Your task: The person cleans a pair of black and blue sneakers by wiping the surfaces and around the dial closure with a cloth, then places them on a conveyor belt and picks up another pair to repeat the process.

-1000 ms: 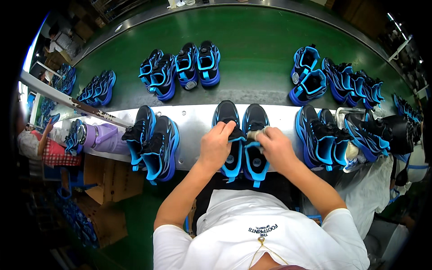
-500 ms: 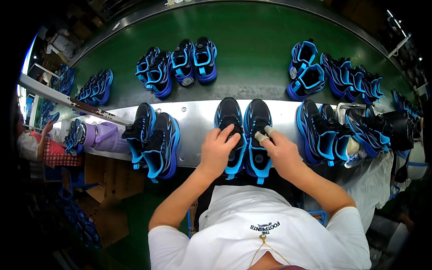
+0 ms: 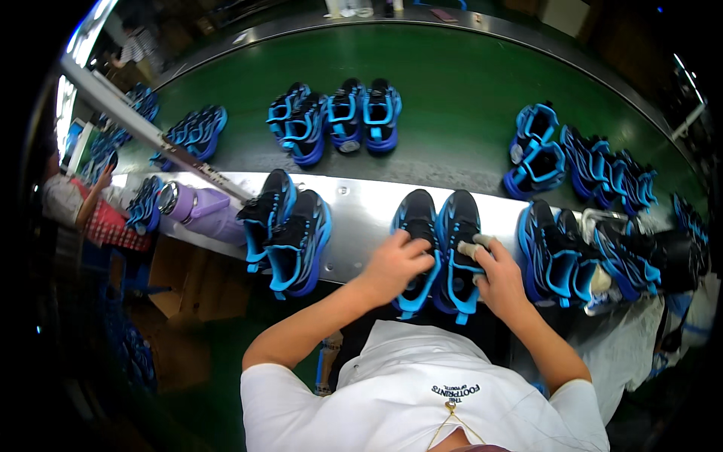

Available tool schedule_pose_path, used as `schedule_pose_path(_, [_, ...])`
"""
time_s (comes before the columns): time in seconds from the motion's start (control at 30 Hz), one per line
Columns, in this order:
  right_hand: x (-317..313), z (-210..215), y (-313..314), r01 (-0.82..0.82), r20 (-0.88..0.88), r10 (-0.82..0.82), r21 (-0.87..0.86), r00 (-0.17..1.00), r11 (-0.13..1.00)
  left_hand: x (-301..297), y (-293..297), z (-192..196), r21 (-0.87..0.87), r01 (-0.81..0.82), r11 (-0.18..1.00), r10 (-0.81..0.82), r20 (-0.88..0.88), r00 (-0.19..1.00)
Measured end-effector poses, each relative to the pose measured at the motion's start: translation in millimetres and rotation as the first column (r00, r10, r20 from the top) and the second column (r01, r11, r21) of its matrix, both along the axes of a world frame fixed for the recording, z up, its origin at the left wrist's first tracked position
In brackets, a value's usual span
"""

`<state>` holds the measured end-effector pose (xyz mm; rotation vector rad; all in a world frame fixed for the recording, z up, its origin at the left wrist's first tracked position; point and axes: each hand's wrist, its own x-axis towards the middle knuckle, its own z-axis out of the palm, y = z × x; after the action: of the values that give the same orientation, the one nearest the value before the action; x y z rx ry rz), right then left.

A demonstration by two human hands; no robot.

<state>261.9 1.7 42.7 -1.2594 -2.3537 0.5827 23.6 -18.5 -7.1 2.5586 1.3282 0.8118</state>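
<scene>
A pair of black sneakers with bright blue trim stands side by side before me, toes pointing away. My left hand [image 3: 397, 265] has its fingers curled at the laces and tongue of the left sneaker [image 3: 416, 209]; slight blur covers the fingertips. On the right sneaker [image 3: 459, 209], my right hand [image 3: 498, 277] grips the tongue area beside the collar opening. Beige finger covers wrap several of that hand's fingertips. The exact bit of tongue or lace under the fingers is hidden.
More sneakers flank the pair: two at the left [image 3: 307, 233], several at the right [image 3: 538, 233]. Others stand on the green belt [image 3: 452, 98] beyond the metal ledge [image 3: 358, 203]. A purple bottle [image 3: 203, 207] lies left, near a slanted metal bar [image 3: 143, 120]. A co-worker sits far left.
The whole scene has shifted right and slightly down in the view. My left fingers have moved a little over the left sneaker's tongue; my right hand stays at the right sneaker.
</scene>
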Motion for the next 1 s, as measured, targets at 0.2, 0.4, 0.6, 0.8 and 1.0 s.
schedule_pose_path(0.2, [-19, -26, -14, -0.089, 0.219, 0.023, 0.296, 0.976, 0.951, 12, -10, 1, 0.179, 0.005, 0.984, 0.05, -0.3, 0.953])
schedule_pose_path(0.4, [-13, -3, -8, -0.039, -0.068, 0.044, 0.066, 0.997, 0.997, 16, -16, 0, 0.153, -0.083, 0.985, 0.111, -0.185, 0.976])
schedule_pose_path(0.6, [-17, -24, -8, -0.244, 0.299, 0.131, 0.381, 0.945, 0.892, 10, -9, 12, 0.153, 0.078, 0.985, -0.008, -0.413, 0.911])
schedule_pose_path(0.8, [-12, -9, -5, -0.272, 0.239, 0.227, 0.174, 0.944, 0.947, 21, -13, 8, 0.223, -0.073, 0.972, 0.113, -0.172, 0.979])
schedule_pose_path(1.0, [-13, -10, -15, -0.162, 0.131, 0.145, 0.132, 0.981, 0.978, 18, -11, -2, 0.239, -0.066, 0.969, 0.065, 0.012, 0.998])
